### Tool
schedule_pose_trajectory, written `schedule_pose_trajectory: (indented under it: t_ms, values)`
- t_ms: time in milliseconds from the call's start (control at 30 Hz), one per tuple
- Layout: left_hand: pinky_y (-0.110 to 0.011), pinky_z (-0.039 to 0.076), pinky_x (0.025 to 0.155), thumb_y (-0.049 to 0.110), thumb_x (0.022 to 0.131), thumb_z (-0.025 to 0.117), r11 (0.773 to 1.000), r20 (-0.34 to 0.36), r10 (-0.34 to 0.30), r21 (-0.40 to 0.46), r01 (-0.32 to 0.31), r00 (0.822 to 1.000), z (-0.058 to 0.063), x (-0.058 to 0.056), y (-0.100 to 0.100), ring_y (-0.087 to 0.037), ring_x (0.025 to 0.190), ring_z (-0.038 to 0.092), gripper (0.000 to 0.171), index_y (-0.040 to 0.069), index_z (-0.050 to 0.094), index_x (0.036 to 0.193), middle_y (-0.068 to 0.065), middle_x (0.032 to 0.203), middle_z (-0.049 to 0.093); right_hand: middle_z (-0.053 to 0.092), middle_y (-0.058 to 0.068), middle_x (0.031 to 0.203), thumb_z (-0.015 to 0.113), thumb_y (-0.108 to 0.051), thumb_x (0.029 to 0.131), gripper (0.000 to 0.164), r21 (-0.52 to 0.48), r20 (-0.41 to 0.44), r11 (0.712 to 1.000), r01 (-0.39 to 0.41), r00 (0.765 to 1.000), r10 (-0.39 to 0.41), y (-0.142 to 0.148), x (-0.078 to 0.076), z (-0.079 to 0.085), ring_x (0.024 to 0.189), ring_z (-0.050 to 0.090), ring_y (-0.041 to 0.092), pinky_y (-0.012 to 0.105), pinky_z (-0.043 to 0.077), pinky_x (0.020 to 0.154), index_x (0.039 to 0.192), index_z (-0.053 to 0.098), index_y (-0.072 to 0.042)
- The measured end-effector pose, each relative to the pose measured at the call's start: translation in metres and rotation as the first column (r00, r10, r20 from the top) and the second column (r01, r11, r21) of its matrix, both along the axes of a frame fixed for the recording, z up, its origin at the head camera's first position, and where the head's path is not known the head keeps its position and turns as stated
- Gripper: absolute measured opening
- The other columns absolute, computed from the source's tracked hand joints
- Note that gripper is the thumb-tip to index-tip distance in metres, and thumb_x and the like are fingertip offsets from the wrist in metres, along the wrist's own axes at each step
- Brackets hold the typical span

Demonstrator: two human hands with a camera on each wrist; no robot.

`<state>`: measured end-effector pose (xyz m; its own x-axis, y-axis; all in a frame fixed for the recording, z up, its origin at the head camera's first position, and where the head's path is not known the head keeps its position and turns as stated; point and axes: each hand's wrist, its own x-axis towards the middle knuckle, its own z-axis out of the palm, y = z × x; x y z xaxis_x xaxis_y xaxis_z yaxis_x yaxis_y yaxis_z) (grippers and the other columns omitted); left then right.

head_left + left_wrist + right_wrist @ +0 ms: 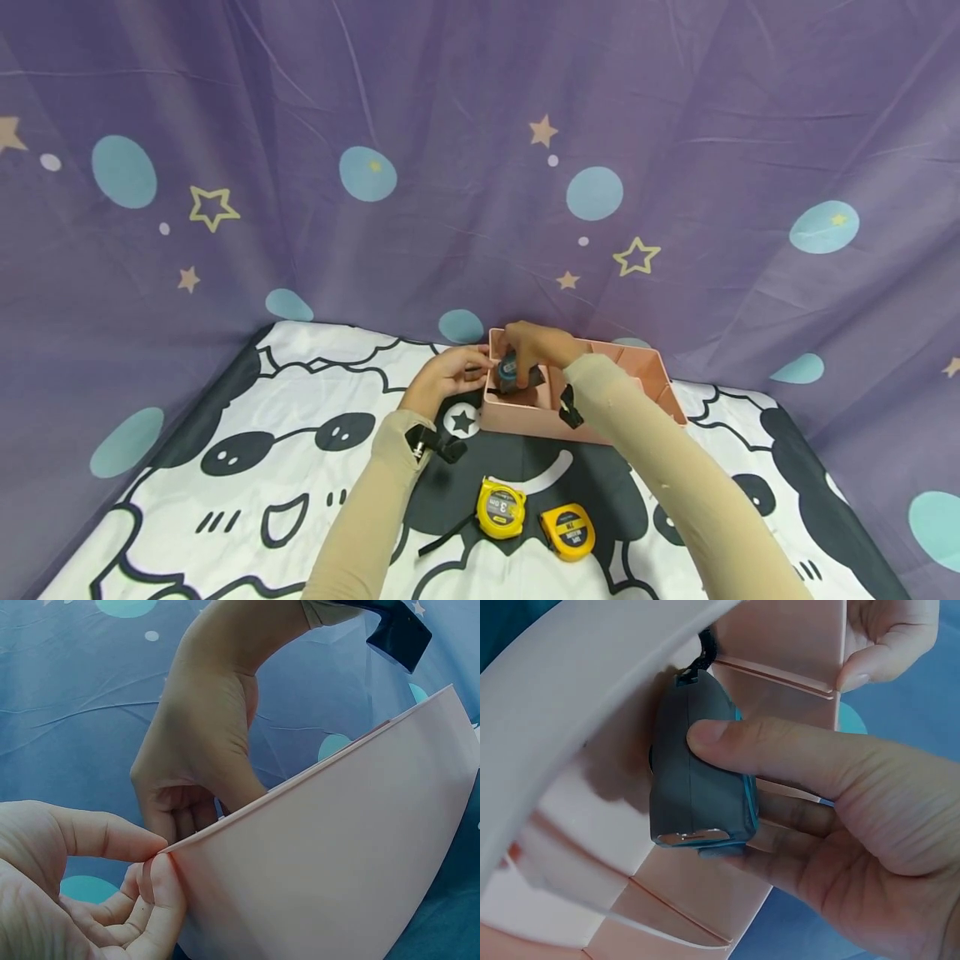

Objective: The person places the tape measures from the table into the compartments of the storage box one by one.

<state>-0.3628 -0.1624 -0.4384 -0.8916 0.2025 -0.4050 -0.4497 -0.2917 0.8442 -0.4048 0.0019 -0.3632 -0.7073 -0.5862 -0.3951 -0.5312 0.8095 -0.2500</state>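
A dark grey tape measure [705,780] with blue edging is held in my right hand [542,343], thumb on one face and fingers behind. It sits inside the left end compartment of a long pink divided box [536,421], with a black wrist strap [707,649] at its end. My left hand [447,379] pinches the box's rim at its left end; in the left wrist view, thumb and finger meet at the rim's corner [171,851]. Whether the tape measure touches the compartment floor, I cannot tell.
Two yellow tape measures lie on the patterned cloth in front of the box: one [501,508] with a black strap, the other [568,532] to its right. A purple curtain [465,208] hangs directly behind the box.
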Motion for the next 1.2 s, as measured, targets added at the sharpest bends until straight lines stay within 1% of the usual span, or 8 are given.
schedule_pose_trajectory:
  t_ms: [200, 333, 433, 567, 700, 933, 1067, 1200]
  values:
    - [-0.018, 0.053, 0.063, -0.005, 0.094, 0.056, 1.000, -0.003, -0.009, -0.009, 0.009, 1.000, 0.0005, -0.0004, -0.0002, -0.011, 0.078, 0.056, 0.050, 0.007, 0.048, 0.142, -0.003, 0.098, 0.057, 0.066, 0.011, 0.131, 0.089, 0.001, 0.072, 0.065, 0.002, 0.016, 1.000, -0.011, 1.000, 0.011, -0.0018, 0.0006, -0.0022, 0.112, 0.064, 0.022, 0.034, 0.059, 0.091, 0.132, 0.065, -0.004]
    - [-0.018, 0.052, 0.063, -0.003, 0.094, 0.057, 1.000, -0.005, -0.007, -0.021, 0.007, 1.000, 0.0022, 0.0001, -0.0026, -0.011, 0.079, 0.054, 0.054, 0.007, 0.045, 0.146, -0.004, 0.100, 0.054, 0.065, 0.011, 0.131, 0.089, -0.001, 0.072, 0.065, 0.009, -0.008, 0.999, -0.045, 0.999, 0.045, -0.0046, 0.0007, -0.0030, 0.115, 0.063, 0.024, 0.035, 0.058, 0.094, 0.132, 0.064, -0.003]
    - [-0.018, 0.052, 0.063, -0.003, 0.094, 0.058, 1.000, -0.002, 0.000, -0.016, 0.000, 1.000, 0.0028, 0.0005, -0.0035, -0.011, 0.078, 0.055, 0.055, 0.007, 0.046, 0.146, -0.004, 0.100, 0.055, 0.067, 0.011, 0.126, 0.090, -0.002, 0.070, 0.061, 0.027, -0.051, 0.997, -0.077, 0.996, 0.078, -0.0061, 0.0003, -0.0039, 0.107, 0.062, 0.020, 0.032, 0.057, 0.091, 0.127, 0.066, -0.002]
    - [-0.018, 0.053, 0.062, -0.005, 0.093, 0.058, 1.000, 0.006, 0.001, 0.002, -0.001, 1.000, 0.0018, 0.0008, -0.0018, -0.011, 0.076, 0.057, 0.050, 0.006, 0.048, 0.141, -0.004, 0.096, 0.059, 0.070, 0.010, 0.110, 0.092, -0.005, 0.068, 0.051, 0.085, -0.104, 0.988, -0.130, 0.985, 0.139, -0.0067, 0.0016, -0.0052, 0.086, 0.055, 0.014, 0.025, 0.052, 0.075, 0.113, 0.069, 0.001]
    - [-0.018, 0.053, 0.066, -0.004, 0.094, 0.058, 1.000, -0.011, -0.003, -0.011, 0.003, 1.000, -0.0009, 0.0009, 0.0012, -0.010, 0.076, 0.057, 0.050, 0.005, 0.048, 0.142, -0.004, 0.097, 0.062, 0.068, 0.007, 0.102, 0.093, -0.007, 0.068, 0.045, 0.120, -0.125, 0.982, -0.146, 0.979, 0.161, -0.0067, 0.0047, -0.0057, 0.079, 0.047, 0.011, 0.023, 0.045, 0.068, 0.107, 0.069, 0.000]
    - [-0.020, 0.052, 0.071, -0.003, 0.087, 0.067, 1.000, -0.053, -0.027, -0.001, 0.027, 0.998, -0.0055, -0.0029, -0.0038, -0.011, 0.078, 0.056, 0.047, 0.007, 0.056, 0.132, -0.004, 0.096, 0.061, 0.069, 0.005, 0.116, 0.091, -0.005, 0.074, 0.050, 0.116, -0.078, 0.990, -0.081, 0.993, 0.090, -0.0087, 0.0061, -0.0014, 0.095, 0.060, 0.014, 0.031, 0.059, 0.084, 0.120, 0.070, -0.007]
    - [-0.018, 0.052, 0.069, -0.003, 0.091, 0.062, 1.000, -0.044, -0.008, -0.020, 0.007, 0.999, -0.0023, 0.0003, -0.0015, -0.010, 0.078, 0.056, 0.043, 0.006, 0.054, 0.132, -0.003, 0.095, 0.063, 0.070, 0.006, 0.112, 0.091, -0.005, 0.074, 0.048, 0.133, -0.086, 0.988, -0.076, 0.992, 0.088, -0.0087, 0.0064, -0.0021, 0.094, 0.062, 0.016, 0.032, 0.060, 0.082, 0.117, 0.070, -0.007]
    - [-0.018, 0.053, 0.066, -0.004, 0.094, 0.058, 1.000, -0.023, -0.003, 0.001, 0.003, 1.000, -0.0025, 0.0019, 0.0001, -0.009, 0.074, 0.058, 0.039, 0.007, 0.053, 0.130, -0.001, 0.094, 0.067, 0.068, 0.006, 0.114, 0.091, -0.005, 0.073, 0.054, 0.148, -0.101, 0.984, -0.096, 0.989, 0.111, -0.0086, 0.0081, -0.0042, 0.094, 0.061, 0.015, 0.032, 0.060, 0.081, 0.120, 0.064, -0.009]
